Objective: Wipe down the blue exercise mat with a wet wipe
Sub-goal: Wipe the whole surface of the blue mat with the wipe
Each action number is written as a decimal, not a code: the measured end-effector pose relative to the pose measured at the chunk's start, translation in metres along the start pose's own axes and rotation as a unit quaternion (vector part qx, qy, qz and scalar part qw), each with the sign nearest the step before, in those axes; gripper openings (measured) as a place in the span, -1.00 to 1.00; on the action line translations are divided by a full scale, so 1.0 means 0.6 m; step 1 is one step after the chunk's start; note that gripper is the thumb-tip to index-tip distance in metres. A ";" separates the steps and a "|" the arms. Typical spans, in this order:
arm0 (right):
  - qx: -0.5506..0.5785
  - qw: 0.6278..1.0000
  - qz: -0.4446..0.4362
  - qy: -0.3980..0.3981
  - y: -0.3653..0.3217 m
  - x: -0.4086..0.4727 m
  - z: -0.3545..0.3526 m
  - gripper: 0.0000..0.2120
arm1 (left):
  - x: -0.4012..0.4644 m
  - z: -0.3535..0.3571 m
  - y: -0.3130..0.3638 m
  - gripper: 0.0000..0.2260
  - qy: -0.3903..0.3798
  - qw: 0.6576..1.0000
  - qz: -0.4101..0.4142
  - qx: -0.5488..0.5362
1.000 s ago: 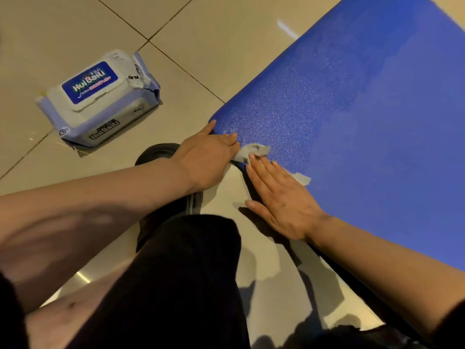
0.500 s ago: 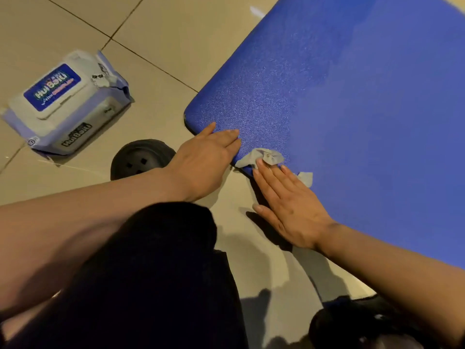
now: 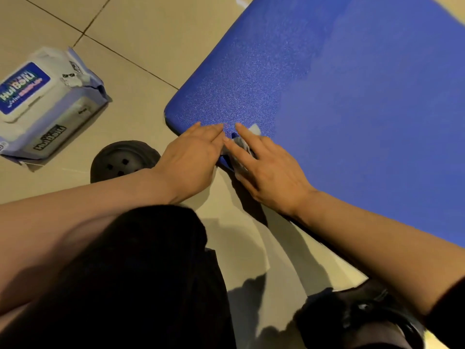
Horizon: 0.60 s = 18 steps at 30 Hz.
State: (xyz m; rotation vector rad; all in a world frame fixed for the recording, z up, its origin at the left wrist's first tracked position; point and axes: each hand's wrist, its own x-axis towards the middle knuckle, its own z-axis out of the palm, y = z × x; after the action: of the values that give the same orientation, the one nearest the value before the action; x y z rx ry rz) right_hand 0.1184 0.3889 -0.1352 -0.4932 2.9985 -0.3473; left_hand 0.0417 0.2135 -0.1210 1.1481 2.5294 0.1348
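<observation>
The blue exercise mat (image 3: 339, 102), grainy-textured with a rounded corner, lies on glossy tiled floor (image 3: 141, 39). The right hand (image 3: 266, 170), fingers straight, presses a crumpled white wet wipe (image 3: 254, 129) against the mat's near edge. The left hand (image 3: 193, 157) rests flat beside it, fingers together.

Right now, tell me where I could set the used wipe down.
Bare tile lies between the wipes pack and the mat corner, beyond the black shoe. It is crowded where the left hand and right hand meet on the wipe.
</observation>
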 end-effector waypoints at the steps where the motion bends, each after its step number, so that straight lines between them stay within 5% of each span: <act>1: -0.006 1.000 0.000 -0.007 -0.001 0.003 0.006 -0.47 | -0.002 0.001 -0.001 -0.46 -0.005 1.000 -0.007 0.003; 6: 0.061 0.998 0.007 0.032 -0.001 -0.019 0.023 -0.82 | -0.010 0.004 0.003 -0.43 -0.015 1.000 -0.010 0.015; 12: 0.234 0.929 0.181 0.223 -0.031 0.034 -0.042 -0.84 | -0.004 -0.002 0.005 -0.42 0.018 1.000 -0.021 0.005; 14: 0.205 0.943 0.174 0.197 -0.021 0.012 -0.039 -0.80 | -0.005 -0.003 0.007 -0.42 0.018 1.000 -0.012 0.002; 18: 0.026 0.994 0.104 0.005 -0.004 -0.076 0.015 -0.52 | -0.008 -0.002 0.019 -0.43 -0.010 1.000 0.017 0.002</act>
State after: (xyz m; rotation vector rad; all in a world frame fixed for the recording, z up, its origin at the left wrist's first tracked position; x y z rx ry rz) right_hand 0.1631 0.3995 -0.1413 -0.1727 3.0045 -0.4111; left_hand 0.0521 0.2174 -0.1158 1.1887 2.4952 0.1274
